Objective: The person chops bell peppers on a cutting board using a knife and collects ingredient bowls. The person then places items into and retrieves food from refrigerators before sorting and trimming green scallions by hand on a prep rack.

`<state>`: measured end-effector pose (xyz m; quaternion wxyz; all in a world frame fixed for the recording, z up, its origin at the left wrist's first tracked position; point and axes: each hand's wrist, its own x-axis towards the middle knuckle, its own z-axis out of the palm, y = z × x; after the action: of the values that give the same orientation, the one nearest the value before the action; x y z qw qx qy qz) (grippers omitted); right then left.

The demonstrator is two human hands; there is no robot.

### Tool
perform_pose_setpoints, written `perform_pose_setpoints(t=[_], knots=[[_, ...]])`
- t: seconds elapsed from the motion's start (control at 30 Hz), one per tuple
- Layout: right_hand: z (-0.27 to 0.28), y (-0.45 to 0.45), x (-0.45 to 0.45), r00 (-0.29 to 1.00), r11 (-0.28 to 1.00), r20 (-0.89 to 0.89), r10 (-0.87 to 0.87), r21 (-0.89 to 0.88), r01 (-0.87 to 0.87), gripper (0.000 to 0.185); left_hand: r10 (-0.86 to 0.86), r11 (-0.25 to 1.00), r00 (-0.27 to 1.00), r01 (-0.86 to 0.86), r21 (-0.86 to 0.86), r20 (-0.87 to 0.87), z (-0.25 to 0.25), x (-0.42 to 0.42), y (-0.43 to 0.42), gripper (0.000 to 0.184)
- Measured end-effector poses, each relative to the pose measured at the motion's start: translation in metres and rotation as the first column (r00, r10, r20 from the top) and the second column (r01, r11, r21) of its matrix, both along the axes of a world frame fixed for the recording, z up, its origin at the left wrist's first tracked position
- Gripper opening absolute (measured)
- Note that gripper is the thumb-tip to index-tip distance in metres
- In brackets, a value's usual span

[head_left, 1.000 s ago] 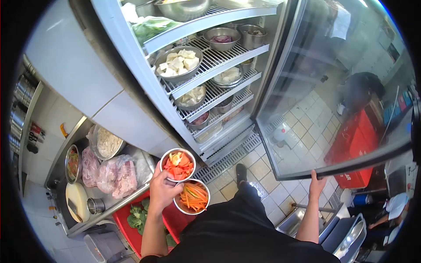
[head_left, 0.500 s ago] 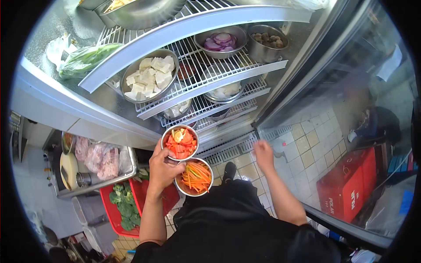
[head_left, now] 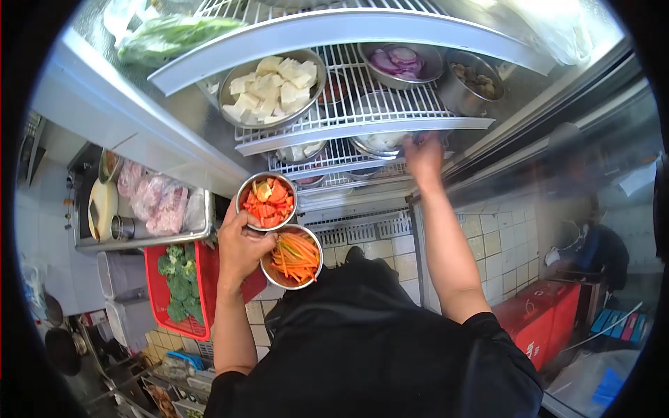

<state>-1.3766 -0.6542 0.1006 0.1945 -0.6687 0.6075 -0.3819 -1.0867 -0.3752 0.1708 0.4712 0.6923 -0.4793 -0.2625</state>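
My left hand [head_left: 240, 244] is closed around two metal bowls pressed side by side. The upper bowl holds chopped red pepper pieces [head_left: 268, 202]; the lower one holds carrot strips [head_left: 294, 258]. My right hand [head_left: 424, 159] is inside the open fridge, at the front of a lower shelf. Its fingertips are beside the right rim of a metal bowl with white pieces [head_left: 380, 141]; whether they grip it cannot be made out. On the shelf above stand a bowl of white tofu-like chunks [head_left: 272, 90], a bowl of sliced purple onion [head_left: 398, 61] and a metal pot of brownish pieces [head_left: 475, 83].
To the right is the open glass door [head_left: 557, 181], with a red box [head_left: 536, 317] and a person [head_left: 603, 251] beyond. On the left are a metal tray [head_left: 139, 242] with bagged meat and a red basket [head_left: 155, 299] of broccoli. Tiled floor lies below.
My right hand has moved up and forward from above the floor to the fridge shelf. My view has come nearer the shelves. The left hand still holds both bowls.
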Motion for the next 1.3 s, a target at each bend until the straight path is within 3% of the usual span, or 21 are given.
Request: perform_pose_setpoints(t=[0.03, 0.07, 0.17, 0.23, 0.3, 0.37, 0.43, 0.47, 0.5, 0.57, 0.63, 0.77, 0.87, 0.93, 1.17, 1.23, 1.27, 1.3], knots=[[0.000, -0.006, -0.003, 1.000, 0.998, -0.024, -0.012, 0.054, 0.014, 0.040, 0.015, 0.998, 0.997, -0.010, 0.063, -0.071, 0.001, 0.001, 0.000, 0.025], [0.000, -0.010, -0.006, 0.998, 1.000, -0.062, 0.008, -0.019, -0.010, 0.030, -0.014, 1.000, 0.999, 0.014, 0.005, 0.051, -0.006, 0.005, 0.001, 0.025], [-0.004, -0.027, -0.012, 0.996, 0.995, -0.041, 0.081, 0.065, -0.078, 0.030, -0.018, 0.999, 0.999, 0.019, -0.026, 0.045, -0.010, 0.008, 0.000, 0.025], [0.005, -0.027, -0.005, 0.991, 0.992, -0.042, 0.124, -0.025, -0.125, 0.029, 0.002, 1.000, 1.000, -0.002, -0.004, 0.012, -0.008, 0.008, 0.000, 0.026], [0.032, -0.021, -0.002, 0.972, 0.926, 0.227, 0.056, 0.352, -0.135, 0.026, -0.022, 1.000, 0.997, 0.022, 0.005, 0.076, -0.012, 0.011, 0.002, 0.026], [0.045, -0.017, 0.003, 0.975, 0.935, 0.204, 0.094, 0.319, -0.156, 0.024, 0.005, 1.000, 1.000, -0.005, 0.004, 0.005, -0.012, 0.010, 0.005, 0.026], [0.053, -0.022, 0.001, 0.905, 0.851, 0.424, 0.044, 0.458, -0.256, 0.026, 0.007, 0.999, 0.999, -0.005, -0.045, 0.054, -0.019, 0.014, 0.009, 0.027], [0.055, -0.028, -0.004, 0.916, 0.803, 0.400, 0.001, 0.546, -0.239, 0.028, 0.017, 1.000, 0.996, -0.015, -0.027, 0.083, -0.022, 0.016, 0.012, 0.027], [0.054, -0.028, -0.008, 0.921, 0.801, 0.390, 0.014, 0.547, -0.244, 0.028, 0.031, 0.999, 0.997, -0.029, -0.029, 0.071, -0.023, 0.017, 0.014, 0.027], [0.046, -0.024, -0.015, 0.721, 0.857, 0.676, -0.154, 0.454, -0.243, 0.027, 0.032, 0.995, 0.990, -0.018, -0.100, 0.138, -0.018, 0.017, 0.019, 0.028], [0.039, -0.026, -0.024, 0.718, 0.855, 0.677, -0.161, 0.460, -0.241, 0.025, 0.061, 0.994, 0.996, -0.055, -0.090, 0.064, -0.007, 0.013, 0.024, 0.028], [0.039, -0.014, -0.025, 0.667, 0.901, 0.736, -0.113, 0.359, -0.244, 0.024, 0.080, 0.990, 0.990, -0.066, -0.122, 0.115, -0.013, 0.014, 0.035, 0.029], [0.037, -0.010, -0.023, 0.709, 0.889, 0.704, -0.041, 0.349, -0.296, 0.028, 0.084, 0.996, 0.996, -0.084, -0.032, -0.012, -0.011, 0.013, 0.040, 0.028], [0.031, -0.010, -0.020, 0.735, 0.896, 0.678, -0.028, 0.343, -0.282, 0.026, 0.097, 0.994, 0.987, -0.090, -0.064, 0.126, -0.013, 0.012, 0.043, 0.029], [0.011, -0.018, -0.015, 0.869, 0.942, 0.493, 0.031, 0.275, -0.190, 0.019, 0.085, 0.995, 0.967, -0.071, -0.066, 0.241, -0.022, 0.013, 0.051, 0.030], [0.007, -0.023, -0.020, 0.953, 0.955, 0.298, 0.057, 0.262, -0.139, 0.025, 0.111, 0.992, 0.994, -0.110, -0.063, 0.007, -0.020, 0.010, 0.053, 0.028], [-0.001, -0.031, -0.026, 0.989, 0.978, 0.018, 0.147, 0.147, -0.148, 0.034, 0.107, 0.994, 0.993, -0.109, -0.030, -0.058, -0.020, 0.009, 0.053, 0.027], [-0.018, -0.033, -0.024, 0.967, 0.939, -0.247, 0.053, -0.318, -0.132, 0.041, 0.079, 0.996, 0.996, -0.080, -0.032, -0.045, -0.019, 0.010, 0.056, 0.027]])
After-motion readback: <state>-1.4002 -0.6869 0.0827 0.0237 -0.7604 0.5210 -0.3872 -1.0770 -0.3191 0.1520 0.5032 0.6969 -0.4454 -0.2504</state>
